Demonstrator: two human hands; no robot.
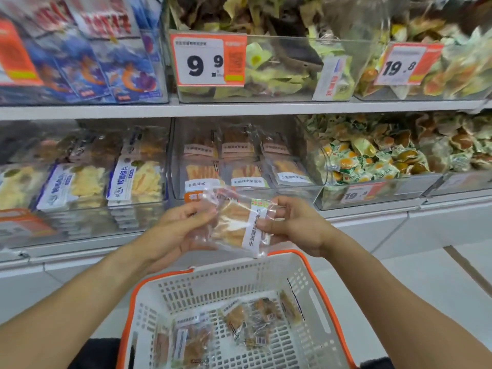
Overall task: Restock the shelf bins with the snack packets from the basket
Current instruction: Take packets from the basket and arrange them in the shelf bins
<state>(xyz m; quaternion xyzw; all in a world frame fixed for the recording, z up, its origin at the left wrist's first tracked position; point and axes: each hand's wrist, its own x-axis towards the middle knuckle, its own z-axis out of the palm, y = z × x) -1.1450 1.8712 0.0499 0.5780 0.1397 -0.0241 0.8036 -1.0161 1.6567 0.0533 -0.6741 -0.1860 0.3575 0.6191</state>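
Both my hands hold one clear snack packet [235, 222] with orange strips and a white label, above the basket and in front of the lower shelf. My left hand [181, 227] grips its left edge; my right hand [292, 222] pinches its right edge. Behind it stands the clear middle bin [292, 191] with rows of the same kind of packets [239, 161]. The white basket with an orange rim [314, 302] sits below, with several small snack packets [247, 323] lying on its bottom.
A bin of white-and-blue packets [106, 182] stands left of the middle bin, and a bin of green-yellow packets [372, 161] with a 19.8 tag stands right. The upper shelf [239, 109] carries more bins with price tags. White floor lies at the right.
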